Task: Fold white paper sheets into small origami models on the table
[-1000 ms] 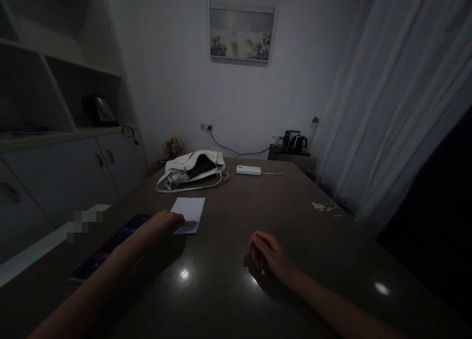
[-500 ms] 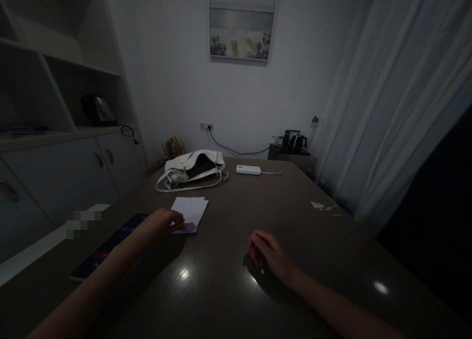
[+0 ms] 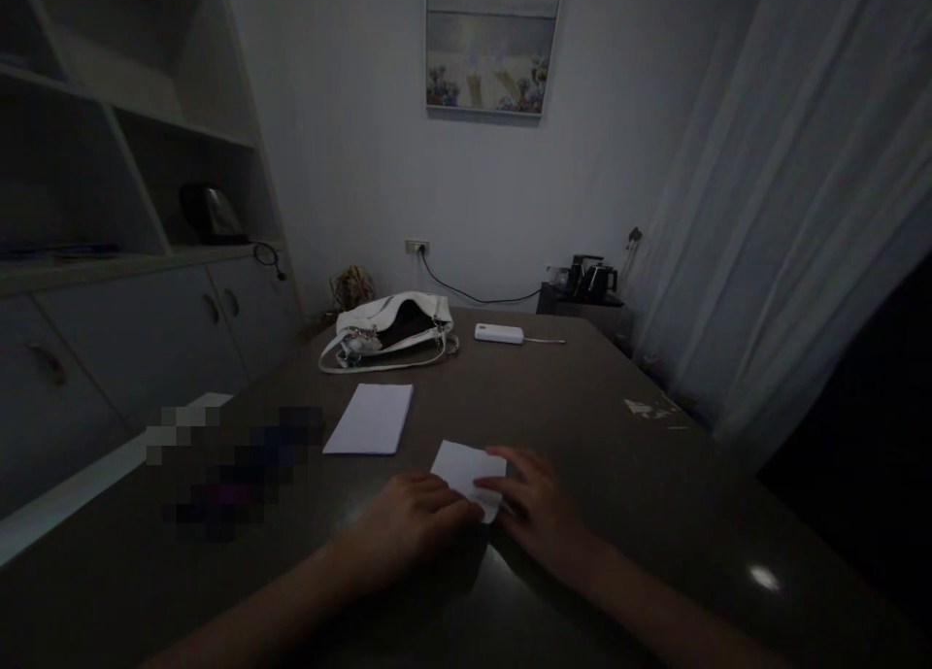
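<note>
A small white sheet of paper [image 3: 466, 467] is between my two hands, tilted a little above the dark table [image 3: 618, 494]. My left hand [image 3: 416, 523] is closed on the sheet's near left edge, thumb toward its lower corner. At the right edge, my right hand [image 3: 543, 509] holds the paper between thumb and fingers, with the fingers partly spread over it. To the left of the sheet lies a neat stack of white paper [image 3: 371, 419], which neither hand touches.
A white handbag [image 3: 393, 329] lies open farther back, its strap on the table. Right of it is a white power bank [image 3: 499, 333] with a short cable. A blurred-out dark item [image 3: 248, 470] lies at the left. Peeled patches [image 3: 648, 409] mark the right side.
My left hand has moved right from the paper stack with one sheet. My right hand, curled before, has opened its fingers and taken the sheet's right edge. The view has shifted slightly.
</note>
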